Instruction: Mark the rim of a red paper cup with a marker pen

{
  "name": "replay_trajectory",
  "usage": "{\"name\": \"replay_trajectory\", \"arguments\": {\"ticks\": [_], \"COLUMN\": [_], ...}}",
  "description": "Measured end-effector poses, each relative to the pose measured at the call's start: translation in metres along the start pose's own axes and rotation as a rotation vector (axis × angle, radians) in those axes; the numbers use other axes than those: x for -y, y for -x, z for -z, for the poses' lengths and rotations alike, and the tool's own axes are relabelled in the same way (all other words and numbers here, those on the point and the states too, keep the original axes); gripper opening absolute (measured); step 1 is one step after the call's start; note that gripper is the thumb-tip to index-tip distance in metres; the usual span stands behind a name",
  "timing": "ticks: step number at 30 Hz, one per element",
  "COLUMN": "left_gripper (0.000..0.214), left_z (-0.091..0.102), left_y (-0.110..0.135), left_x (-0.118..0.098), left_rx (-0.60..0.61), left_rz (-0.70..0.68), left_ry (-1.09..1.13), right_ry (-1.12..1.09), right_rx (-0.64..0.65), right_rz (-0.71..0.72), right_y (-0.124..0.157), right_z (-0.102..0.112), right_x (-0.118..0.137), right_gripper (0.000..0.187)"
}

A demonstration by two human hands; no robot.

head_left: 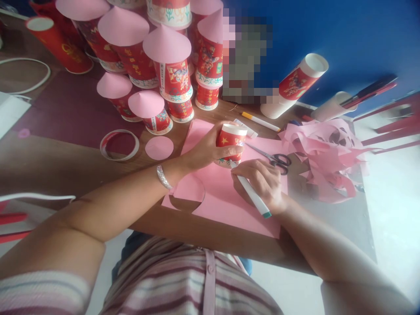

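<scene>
My left hand is wrapped round a small red paper cup with a white rim and a gold star. A band of green marks runs along the cup's white lower edge. In my right hand is a white marker with a green end, its tip touching or very near that lower band. Pink paper sheets lie beneath both hands, one with a round piece cut out. Scissors with dark handles rest on the paper just right of the cup.
Several red cups with pink paper cones stand stacked at the back left. Pink paper scraps pile up on the right. A yellow-capped marker, a pink paper disc and a cut cup ring lie on the table.
</scene>
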State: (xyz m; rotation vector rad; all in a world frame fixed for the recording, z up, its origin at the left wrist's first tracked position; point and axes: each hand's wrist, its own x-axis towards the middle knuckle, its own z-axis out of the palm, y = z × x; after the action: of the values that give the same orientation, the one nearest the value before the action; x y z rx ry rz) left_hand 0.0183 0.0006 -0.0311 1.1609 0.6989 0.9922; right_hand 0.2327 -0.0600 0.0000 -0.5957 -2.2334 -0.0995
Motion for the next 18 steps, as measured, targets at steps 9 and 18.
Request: {"name": "replay_trajectory", "arguments": {"ticks": [9, 18], "left_gripper": [0.082, 0.074], "left_z": [0.0013, 0.0053], "left_y": [0.0003, -0.0015], "left_x": [0.0018, 0.0078], "left_rx": [-0.002, 0.0], "left_rz": [0.011, -0.023], "left_ry": [0.039, 0.04], "right_ry": [0.015, 0.005], "right_rx": [0.003, -0.013], "right_rz": [0.001, 0.015], "right_y": [-0.0006, 0.0018], "right_z": [0.004, 0.0066], "right_x": [0.0011, 0.0033], "right_gripper": [0.025, 0.027]}}
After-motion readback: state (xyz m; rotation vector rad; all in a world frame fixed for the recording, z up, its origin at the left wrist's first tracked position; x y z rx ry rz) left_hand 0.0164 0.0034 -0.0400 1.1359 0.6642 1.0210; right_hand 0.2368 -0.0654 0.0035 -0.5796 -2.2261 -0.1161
